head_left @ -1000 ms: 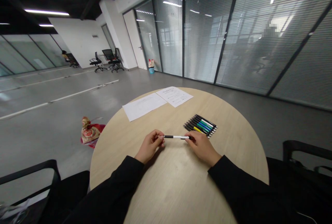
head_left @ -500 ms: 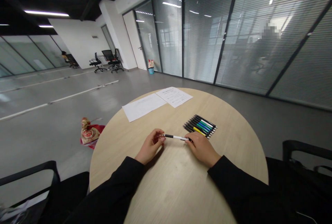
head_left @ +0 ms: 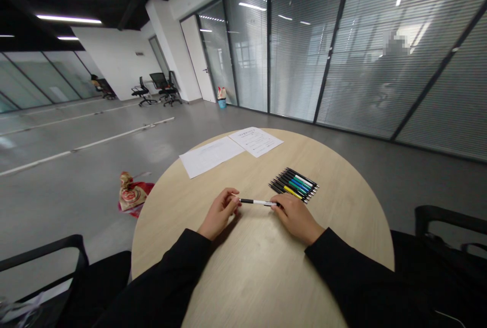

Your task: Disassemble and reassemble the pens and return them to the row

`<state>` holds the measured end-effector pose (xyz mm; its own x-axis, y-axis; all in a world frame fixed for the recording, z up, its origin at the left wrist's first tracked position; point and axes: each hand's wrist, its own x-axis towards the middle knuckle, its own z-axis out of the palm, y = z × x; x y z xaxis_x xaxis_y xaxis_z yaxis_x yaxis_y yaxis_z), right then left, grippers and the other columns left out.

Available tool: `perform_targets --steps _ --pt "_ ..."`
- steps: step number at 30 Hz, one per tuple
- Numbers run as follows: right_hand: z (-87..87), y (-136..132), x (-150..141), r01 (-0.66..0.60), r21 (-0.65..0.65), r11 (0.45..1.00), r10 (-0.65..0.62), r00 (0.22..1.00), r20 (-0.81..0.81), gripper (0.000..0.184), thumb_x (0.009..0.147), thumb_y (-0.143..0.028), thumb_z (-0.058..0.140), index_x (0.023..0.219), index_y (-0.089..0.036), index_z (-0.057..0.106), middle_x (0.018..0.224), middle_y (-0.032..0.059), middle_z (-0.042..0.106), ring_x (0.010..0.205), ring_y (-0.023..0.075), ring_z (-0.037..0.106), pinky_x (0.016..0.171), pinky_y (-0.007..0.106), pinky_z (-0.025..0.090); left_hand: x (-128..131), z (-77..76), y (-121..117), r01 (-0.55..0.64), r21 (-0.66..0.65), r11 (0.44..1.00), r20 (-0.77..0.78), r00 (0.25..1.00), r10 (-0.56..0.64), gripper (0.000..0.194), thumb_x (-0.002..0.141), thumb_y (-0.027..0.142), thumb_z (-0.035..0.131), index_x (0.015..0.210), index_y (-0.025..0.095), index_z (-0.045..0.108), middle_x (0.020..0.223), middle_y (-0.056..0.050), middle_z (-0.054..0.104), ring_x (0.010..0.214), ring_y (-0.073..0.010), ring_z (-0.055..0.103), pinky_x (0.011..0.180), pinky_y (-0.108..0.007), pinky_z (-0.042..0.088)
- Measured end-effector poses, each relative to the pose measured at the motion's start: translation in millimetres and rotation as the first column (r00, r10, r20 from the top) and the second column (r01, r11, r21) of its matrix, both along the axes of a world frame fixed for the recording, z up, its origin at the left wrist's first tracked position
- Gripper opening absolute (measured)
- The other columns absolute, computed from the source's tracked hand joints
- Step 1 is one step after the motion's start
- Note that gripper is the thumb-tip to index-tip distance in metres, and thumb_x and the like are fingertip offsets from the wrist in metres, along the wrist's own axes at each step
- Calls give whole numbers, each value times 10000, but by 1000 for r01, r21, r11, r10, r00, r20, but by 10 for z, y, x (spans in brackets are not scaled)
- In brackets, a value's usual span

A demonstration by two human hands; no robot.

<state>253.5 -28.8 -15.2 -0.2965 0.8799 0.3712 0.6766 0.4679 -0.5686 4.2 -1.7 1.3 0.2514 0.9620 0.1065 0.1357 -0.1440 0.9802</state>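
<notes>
A black-and-white pen (head_left: pixel 259 202) lies level between my two hands over the round wooden table (head_left: pixel 243 277). My left hand (head_left: pixel 220 212) pinches its dark tip end with thumb and fingers. At the other end, my right hand (head_left: pixel 297 215) is closed round the pen's rear, hiding that part. Just beyond my right hand lies a row of several pens (head_left: pixel 294 184), side by side and slanted. They have black ends and white, green, blue or yellow barrels.
Two printed paper sheets (head_left: pixel 211 155) lie at the table's far edge. Black armchairs (head_left: pixel 449 216) stand at both sides. A red and tan bag (head_left: pixel 133 193) sits on the floor at the left. A blurred person (head_left: pixel 395 64) shows behind the blinds.
The fingers of my left hand have shifted slightly at the pen's tip, covering it more. My right hand keeps its hold, and the row of pens stays put.
</notes>
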Motion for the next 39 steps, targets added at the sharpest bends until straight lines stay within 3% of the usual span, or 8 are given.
perform_targets --steps 3,9,23,32,39 --pt "-19 8 4 7 -2 1000 -7 1000 -2 167 968 -235 512 990 -182 668 939 78 682 901 210 597 828 337 458 6 8 -10 30 9 1000 48 998 -30 401 810 414 709 1104 202 536 840 9 574 674 -113 543 609 -239 449" --pt "-27 15 7 10 3 1000 -10 1000 -3 158 961 -231 519 978 -189 671 932 74 683 888 210 596 817 338 457 -25 0 6 42 39 998 -34 999 -41 275 840 403 674 953 171 579 796 -1 572 649 -107 512 588 -228 412" --pt "-8 2 5 -2 14 1000 3 999 -35 160 957 -230 522 997 -191 672 961 79 693 906 212 609 838 349 469 -30 1 25 -34 63 997 -148 988 43 393 909 527 514 725 179 511 596 37 480 557 -108 421 547 -226 344" --pt "-11 11 0 20 -5 1000 -20 999 -51 147 950 -216 534 994 -187 671 954 72 694 910 212 611 839 348 463 -5 -26 20 -40 -4 999 40 998 40 317 835 462 661 842 180 515 698 23 572 595 -102 512 578 -231 417" --pt "10 0 6 22 -19 1000 -23 999 -49 151 957 -220 527 991 -185 670 956 71 692 908 211 606 836 344 454 3 16 5 -97 6 995 69 993 96 284 806 394 695 859 181 515 792 -5 630 659 -111 558 604 -232 427"
